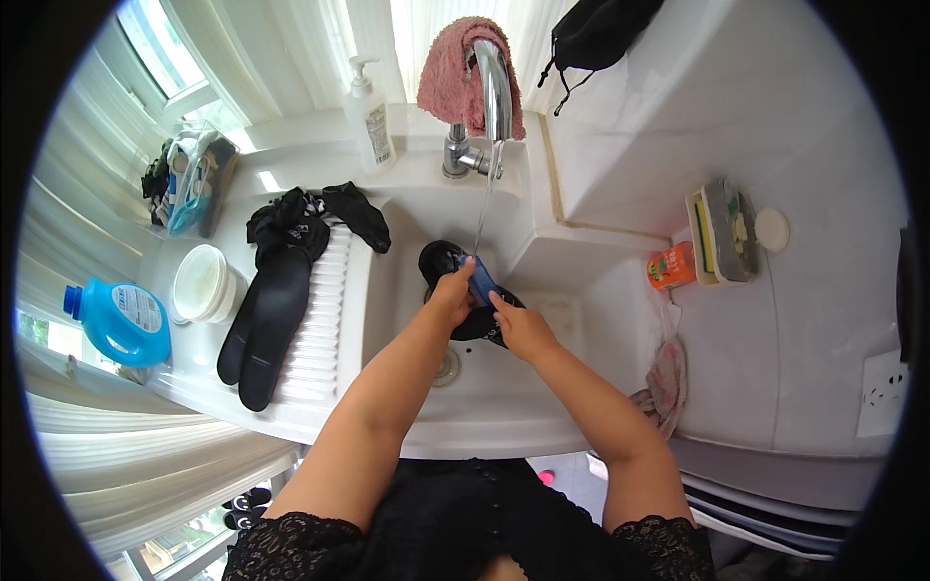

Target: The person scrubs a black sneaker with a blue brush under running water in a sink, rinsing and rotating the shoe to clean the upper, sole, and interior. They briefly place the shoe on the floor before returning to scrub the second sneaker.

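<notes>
In the white sink [572,259], a small blue oblong thing [480,282], its kind unclear, is held between my hands under the running tap [496,92]. My left hand [453,291] closes on its left side. Fingers of my right hand [523,327] grip its lower right end. Just beneath both hands lies a black shoe [441,258], partly covered by them, and I cannot tell whether there is one or two. The thin stream of water falls close to my left fingertips.
Left on the ribbed drainboard [329,320] lie black insoles [276,329] and bunched black fabric [291,223]. Beyond are a white tub [205,283], a blue detergent jug [126,322] and a pump bottle [370,121]. A pink towel [446,77] drapes the tap; an orange container [670,266] stands right.
</notes>
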{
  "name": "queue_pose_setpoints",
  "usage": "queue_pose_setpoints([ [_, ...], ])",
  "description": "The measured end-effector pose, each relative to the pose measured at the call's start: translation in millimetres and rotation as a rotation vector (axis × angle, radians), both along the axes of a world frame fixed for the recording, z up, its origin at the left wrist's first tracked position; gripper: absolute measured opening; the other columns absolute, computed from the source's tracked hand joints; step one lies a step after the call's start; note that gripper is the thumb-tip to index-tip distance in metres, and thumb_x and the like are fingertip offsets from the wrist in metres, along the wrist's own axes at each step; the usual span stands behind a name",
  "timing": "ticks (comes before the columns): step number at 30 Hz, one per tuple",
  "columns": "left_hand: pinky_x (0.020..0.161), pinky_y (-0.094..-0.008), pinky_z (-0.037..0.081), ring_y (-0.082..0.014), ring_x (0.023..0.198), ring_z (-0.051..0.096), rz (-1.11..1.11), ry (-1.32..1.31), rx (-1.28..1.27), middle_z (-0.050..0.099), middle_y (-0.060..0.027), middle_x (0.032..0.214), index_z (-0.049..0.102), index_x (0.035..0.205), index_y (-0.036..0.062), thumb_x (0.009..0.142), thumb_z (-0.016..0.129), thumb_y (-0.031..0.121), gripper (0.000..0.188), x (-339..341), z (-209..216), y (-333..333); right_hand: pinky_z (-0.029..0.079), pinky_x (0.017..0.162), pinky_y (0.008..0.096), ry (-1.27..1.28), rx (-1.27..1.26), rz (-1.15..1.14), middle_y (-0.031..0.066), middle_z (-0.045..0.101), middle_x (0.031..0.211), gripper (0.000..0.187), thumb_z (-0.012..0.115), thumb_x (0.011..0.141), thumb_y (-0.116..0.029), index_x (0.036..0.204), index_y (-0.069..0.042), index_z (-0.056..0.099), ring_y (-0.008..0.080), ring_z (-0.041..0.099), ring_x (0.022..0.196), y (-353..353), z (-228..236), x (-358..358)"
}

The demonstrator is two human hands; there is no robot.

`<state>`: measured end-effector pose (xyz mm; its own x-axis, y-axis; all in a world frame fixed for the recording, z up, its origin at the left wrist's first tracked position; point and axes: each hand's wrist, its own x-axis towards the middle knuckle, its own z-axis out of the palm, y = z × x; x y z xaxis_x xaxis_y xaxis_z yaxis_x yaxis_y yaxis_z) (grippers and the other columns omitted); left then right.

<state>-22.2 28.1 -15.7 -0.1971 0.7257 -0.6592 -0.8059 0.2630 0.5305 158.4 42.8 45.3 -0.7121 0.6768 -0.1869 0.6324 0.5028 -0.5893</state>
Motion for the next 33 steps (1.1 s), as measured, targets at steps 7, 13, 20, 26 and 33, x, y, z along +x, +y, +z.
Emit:
queue_pose_setpoints([
  [7,0.091,-0.0582,0.042,-0.0315,0.096,0.059,0.035,-0.151,-0.097,0.06,-0.0113,0.105,0.051,0.108,0.0068,0.09,0.06,0.014,0.021,-22.6,-0.9,-5.6,0.05,0.07,0.0384,0.046,-0.098,-0.105,0.0193,0.065,0.085,0.036,0.055,0.093,-0.02,0.13,-0.021,0.058,0.0346,0.062,0.072,-8.5,57.6,100.8],
  [13,0.091,-0.0596,0.042,-0.0291,0.099,0.061,0.096,0.004,0.01,0.063,-0.0112,0.102,0.054,0.107,0.0073,0.088,0.058,0.004,0.02,-30.9,47.0,-27.8,0.046,0.062,0.0272,0.207,-0.191,-0.227,0.0161,0.063,0.078,0.039,0.058,0.093,-0.017,0.131,-0.014,0.056,0.0142,0.052,0.06,-28.0,69.5,118.0],
  [20,0.087,-0.0544,0.047,-0.028,0.098,0.061,0.293,0.242,0.306,0.061,-0.0091,0.106,0.053,0.11,0.0112,0.082,0.057,-0.011,0.036,-24.5,135.8,-34.3,0.043,0.057,0.0263,0.57,-0.073,-0.281,0.0064,0.061,0.072,0.043,0.06,0.092,-0.017,0.132,-0.004,0.054,0.0096,0.048,0.059,-41.9,62.3,76.9],
  [26,0.077,-0.0369,0.054,-0.0221,0.089,0.065,0.351,0.372,0.466,0.064,-0.0079,0.102,0.053,0.11,0.0057,0.081,0.057,-0.012,0.034,-28.7,167.6,-46.5,0.042,0.055,0.0248,0.577,-0.155,-0.405,0.0026,0.056,0.065,0.043,0.066,0.088,-0.022,0.123,0.001,0.058,0.0072,0.048,0.057,-34.2,64.1,57.8],
  [33,0.081,-0.0318,0.054,-0.0195,0.089,0.066,0.142,0.505,0.543,0.067,-0.0077,0.098,0.058,0.106,0.0028,0.077,0.058,-0.015,0.034,-38.4,164.4,-64.7,0.042,0.055,0.026,0.658,-0.235,-0.49,0.0019,0.058,0.065,0.027,0.07,0.084,-0.026,0.089,-0.001,0.061,0.0091,0.05,0.057,-13.6,73.7,18.7],
])
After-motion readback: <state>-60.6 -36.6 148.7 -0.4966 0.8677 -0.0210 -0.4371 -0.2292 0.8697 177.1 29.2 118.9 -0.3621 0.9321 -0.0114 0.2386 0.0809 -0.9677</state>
